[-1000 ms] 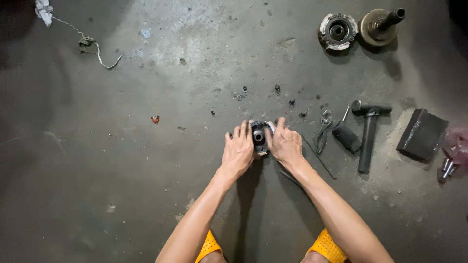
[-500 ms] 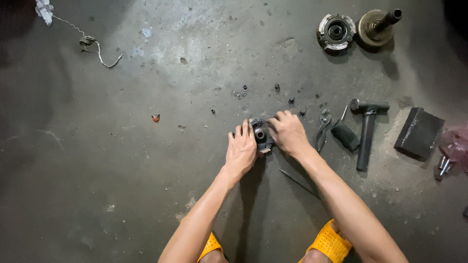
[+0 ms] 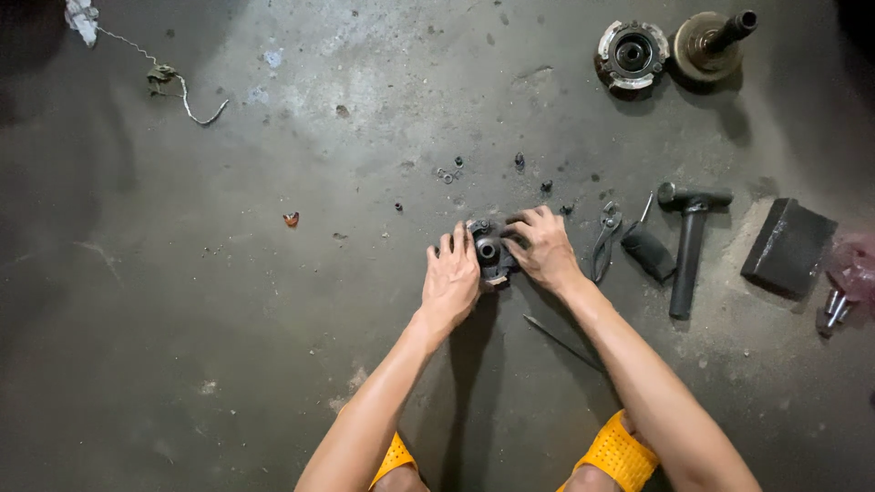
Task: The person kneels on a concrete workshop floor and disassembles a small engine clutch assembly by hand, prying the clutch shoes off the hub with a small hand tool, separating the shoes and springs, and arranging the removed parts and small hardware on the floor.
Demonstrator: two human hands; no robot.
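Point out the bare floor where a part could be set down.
Bare floor lies wide beyond the left hand, below the red scrap. Beyond the right hand it is crowded: pliers, hammer, black block.

Only one package shows here: a crumpled pinkish see-through plastic bag (image 3: pixel 852 273) at the far right edge of the concrete floor (image 3: pixel 228 301), just right of a dark rectangular block (image 3: pixel 788 246). Small metal pieces poke from its lower end. No labels, signs or screens anywhere.
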